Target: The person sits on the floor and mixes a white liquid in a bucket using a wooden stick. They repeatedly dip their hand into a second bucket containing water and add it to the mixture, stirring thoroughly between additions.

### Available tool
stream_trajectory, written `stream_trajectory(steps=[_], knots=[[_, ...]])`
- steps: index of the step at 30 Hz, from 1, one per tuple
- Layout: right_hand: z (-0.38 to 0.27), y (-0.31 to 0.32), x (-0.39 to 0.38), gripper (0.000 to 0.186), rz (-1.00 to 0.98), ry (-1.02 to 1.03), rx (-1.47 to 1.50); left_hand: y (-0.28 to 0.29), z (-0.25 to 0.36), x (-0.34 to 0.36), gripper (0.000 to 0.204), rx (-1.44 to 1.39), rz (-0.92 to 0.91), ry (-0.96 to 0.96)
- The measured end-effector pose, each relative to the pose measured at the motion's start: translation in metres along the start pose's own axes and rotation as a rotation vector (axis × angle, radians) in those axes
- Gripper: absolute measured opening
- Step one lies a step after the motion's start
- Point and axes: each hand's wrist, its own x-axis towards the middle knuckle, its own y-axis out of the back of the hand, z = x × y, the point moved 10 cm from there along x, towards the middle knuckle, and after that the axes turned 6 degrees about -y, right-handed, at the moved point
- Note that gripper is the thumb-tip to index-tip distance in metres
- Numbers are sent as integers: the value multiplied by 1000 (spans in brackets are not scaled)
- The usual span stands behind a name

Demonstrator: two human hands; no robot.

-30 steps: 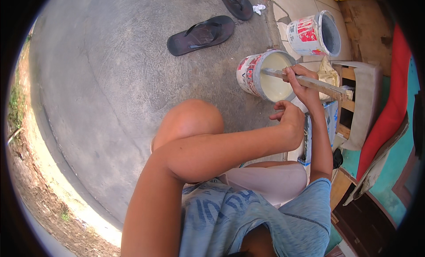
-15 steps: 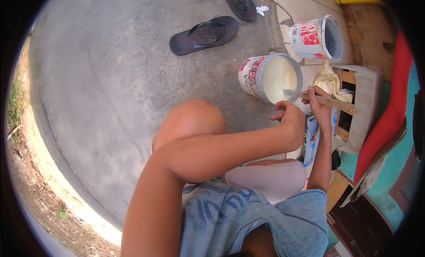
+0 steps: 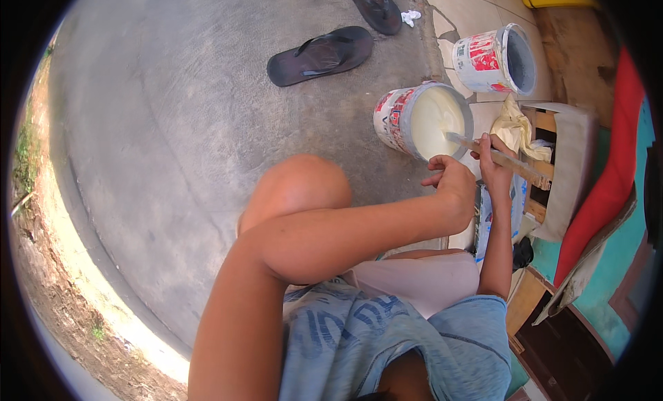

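Observation:
A round bucket with a white, red-printed outside stands on the concrete, holding a creamy pale-yellow liquid that looks like paint. My right hand is closed round a flat stirring stick. The stick slants down to the left, its whitish tip dipping into the liquid near the bucket's right side. Just below the bucket's rim hovers my left hand, with loosely bent fingers and nothing seen in them. Its forearm lies across my bent knee.
Behind stands a second bucket, tilted in view. Two dark flip-flops lie on the concrete floor. To the right are a yellowish crumpled cloth or bag, a pale box-like piece with open slots and a long red object.
The stick has swung a little, its tip now farther up in the liquid and its handle end lower and more to the left. My left hand has hardly moved.

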Motion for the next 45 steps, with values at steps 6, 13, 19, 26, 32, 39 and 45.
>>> stream_trajectory(steps=[6, 13, 19, 26, 32, 39, 45], knots=[[1, -28, -11, 25, -123, -50, 313, 1, 8, 7, 28, -8, 45, 12], [-27, -9, -6, 21, 107, 268, -54, 0, 4, 2, 28, 5, 20, 5], [50, 6, -12, 31, 72, -217, 392, 3, 5, 0, 27, -15, 13, 3], [109, 27, -31, 31, 258, -317, 873, -1, 8, 1, 29, -1, 4, -15], [133, 85, -61, 30, 365, -272, 953, -2, 8, 6, 28, -4, 9, 22], [95, 160, -100, 26, 455, -174, 878, -1, 14, 5, 27, 21, -6, -15], [63, 223, -127, 25, 527, -78, 843, -7, 19, 11, 27, 17, -4, 5]])
